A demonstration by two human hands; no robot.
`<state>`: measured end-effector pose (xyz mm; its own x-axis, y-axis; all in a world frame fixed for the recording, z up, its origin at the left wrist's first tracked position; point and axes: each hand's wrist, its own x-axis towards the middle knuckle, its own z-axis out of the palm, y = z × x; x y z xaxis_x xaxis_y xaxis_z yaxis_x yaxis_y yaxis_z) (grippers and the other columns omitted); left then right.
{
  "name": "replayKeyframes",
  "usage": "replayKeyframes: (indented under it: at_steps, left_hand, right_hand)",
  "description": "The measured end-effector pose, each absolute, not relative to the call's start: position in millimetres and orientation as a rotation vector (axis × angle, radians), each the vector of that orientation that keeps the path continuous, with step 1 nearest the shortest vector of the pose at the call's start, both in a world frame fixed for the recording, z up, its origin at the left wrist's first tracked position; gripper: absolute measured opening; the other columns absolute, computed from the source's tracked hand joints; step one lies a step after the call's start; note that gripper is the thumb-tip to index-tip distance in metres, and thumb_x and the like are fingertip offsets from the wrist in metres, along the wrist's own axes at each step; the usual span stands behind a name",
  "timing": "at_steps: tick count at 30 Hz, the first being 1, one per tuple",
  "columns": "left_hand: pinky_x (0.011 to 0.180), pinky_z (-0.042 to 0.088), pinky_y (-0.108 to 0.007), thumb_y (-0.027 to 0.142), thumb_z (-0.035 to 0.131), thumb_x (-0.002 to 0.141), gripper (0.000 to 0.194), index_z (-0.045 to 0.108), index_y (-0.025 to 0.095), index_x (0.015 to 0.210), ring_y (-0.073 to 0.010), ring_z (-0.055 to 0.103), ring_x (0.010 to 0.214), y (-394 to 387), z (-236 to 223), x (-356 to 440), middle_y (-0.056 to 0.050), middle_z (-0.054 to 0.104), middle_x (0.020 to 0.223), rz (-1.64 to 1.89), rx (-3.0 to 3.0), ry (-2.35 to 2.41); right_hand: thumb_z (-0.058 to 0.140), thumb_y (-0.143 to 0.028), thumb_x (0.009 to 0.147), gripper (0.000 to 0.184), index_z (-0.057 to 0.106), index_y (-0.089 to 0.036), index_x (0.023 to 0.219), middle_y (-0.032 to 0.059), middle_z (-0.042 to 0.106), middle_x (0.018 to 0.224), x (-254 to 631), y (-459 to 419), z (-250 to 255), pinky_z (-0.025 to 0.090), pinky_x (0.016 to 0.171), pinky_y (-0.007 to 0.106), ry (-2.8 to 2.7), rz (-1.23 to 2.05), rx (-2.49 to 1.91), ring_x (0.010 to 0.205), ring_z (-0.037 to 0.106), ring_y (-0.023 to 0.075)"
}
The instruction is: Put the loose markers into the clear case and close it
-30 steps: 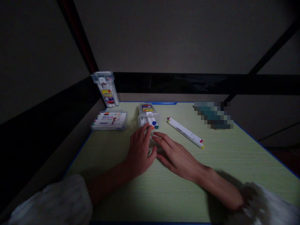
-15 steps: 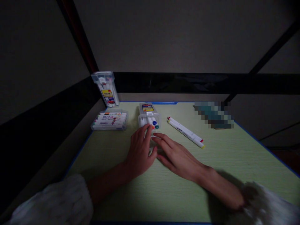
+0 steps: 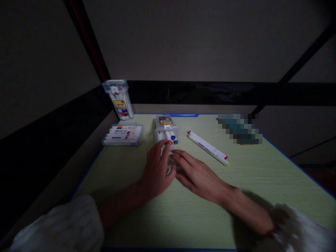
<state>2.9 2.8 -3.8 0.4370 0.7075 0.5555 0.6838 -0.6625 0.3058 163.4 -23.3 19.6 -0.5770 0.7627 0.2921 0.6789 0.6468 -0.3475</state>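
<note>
Box (image 3: 166, 126) at twelve o'clock: likely light, stiff, slick, best held by its sides; left hand (image 3: 157, 168) and right hand (image 3: 197, 174) half-curled, grip unclear.

The scene is dimly lit: the walls (image 3: 196, 42) are sunk in dark grey, while the pale green tabletop (image 3: 210, 196) is more strongly illuminated. The right hand (image 3: 199, 175) is lit more brightly than the left hand (image 3: 156, 171), and soft shadow is cast beside the right forearm (image 3: 245, 206). Faint reflections are carried by the glossy black band (image 3: 223, 92). One item (image 3: 238, 129) is masked by coarse pixelation; the sleeves (image 3: 60, 224) are softly rendered.
</note>
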Motion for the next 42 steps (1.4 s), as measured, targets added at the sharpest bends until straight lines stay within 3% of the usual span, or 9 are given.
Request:
replayKeyframes:
  at_steps: [24,33,42]
  left_hand:
    - [0.099,0.032,-0.046,0.014,0.048,0.076,0.053,0.030,0.013,0.126,-0.0285,0.034,0.120,3,-5,3,-0.017,0.036,0.127,1.065,2.617,1.254]
    - [0.098,0.034,-0.047,0.013,0.050,0.075,0.052,0.030,0.016,0.124,-0.0289,0.035,0.119,2,-5,3,-0.015,0.037,0.125,1.101,2.615,1.236]
    - [0.093,0.038,-0.044,0.011,0.049,0.077,0.039,0.038,0.016,0.114,-0.0253,0.040,0.110,2,-4,2,-0.013,0.041,0.117,1.194,2.580,1.137]
  right_hand:
    - [0.042,-0.017,0.085,0.038,0.039,-0.013,0.122,0.0136,0.043,0.127,166,-22,24,0.045,0.091,0.042,-2.484,0.192,-1.163,0.112,0.046,0.0235]
    - [0.044,-0.019,0.084,0.014,0.052,-0.012,0.093,0.0109,0.053,0.092,174,-20,33,0.044,0.074,0.039,-2.378,-0.023,-1.320,0.086,0.049,0.0233]
    - [0.044,-0.019,0.081,0.009,0.051,-0.014,0.085,0.0103,0.054,0.086,192,-7,33,0.037,0.066,0.032,-2.290,-0.256,-1.571,0.078,0.048,0.0220]
